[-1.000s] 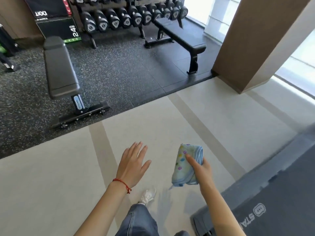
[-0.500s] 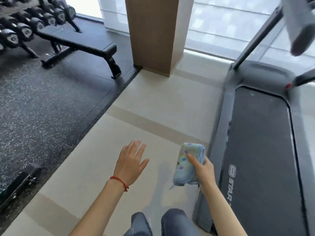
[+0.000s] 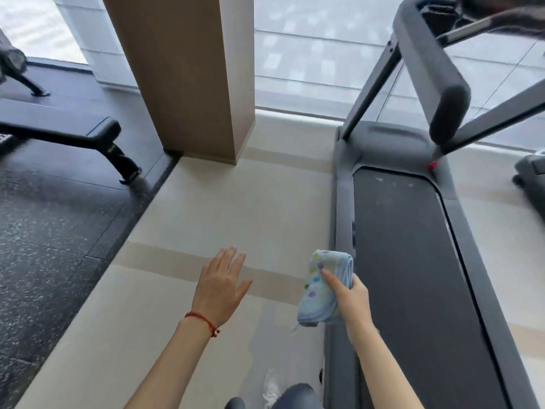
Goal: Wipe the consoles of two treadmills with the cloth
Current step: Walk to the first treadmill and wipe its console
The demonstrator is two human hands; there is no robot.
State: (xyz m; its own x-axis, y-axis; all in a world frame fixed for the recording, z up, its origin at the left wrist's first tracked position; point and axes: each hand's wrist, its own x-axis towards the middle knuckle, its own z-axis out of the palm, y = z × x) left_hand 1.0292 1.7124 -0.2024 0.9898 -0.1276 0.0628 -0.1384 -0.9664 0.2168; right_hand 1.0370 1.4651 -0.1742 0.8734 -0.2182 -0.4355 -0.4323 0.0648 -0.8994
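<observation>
My right hand (image 3: 352,298) grips a folded light-blue cloth (image 3: 320,287) with coloured dots, held just left of a grey treadmill (image 3: 413,276). The treadmill's dark belt runs up the right side, and its padded handrail (image 3: 433,69) rises at the upper right. Only an edge of its console (image 3: 439,10) shows at the top of the frame. My left hand (image 3: 219,286) is open, palm down, over the beige floor, with a red string bracelet at the wrist. A second treadmill's base (image 3: 530,175) shows at the far right edge.
A wooden pillar (image 3: 188,75) stands ahead, left of the treadmill, before a large window. A black weight bench (image 3: 73,134) sits on the dark rubber floor at left. My shoe and jeans show at the bottom.
The view has swung right: the dumbbell rack has left the frame, and the treadmill, its handrail and a second machine have come in. Both hands keep their pose, the cloth still held.
</observation>
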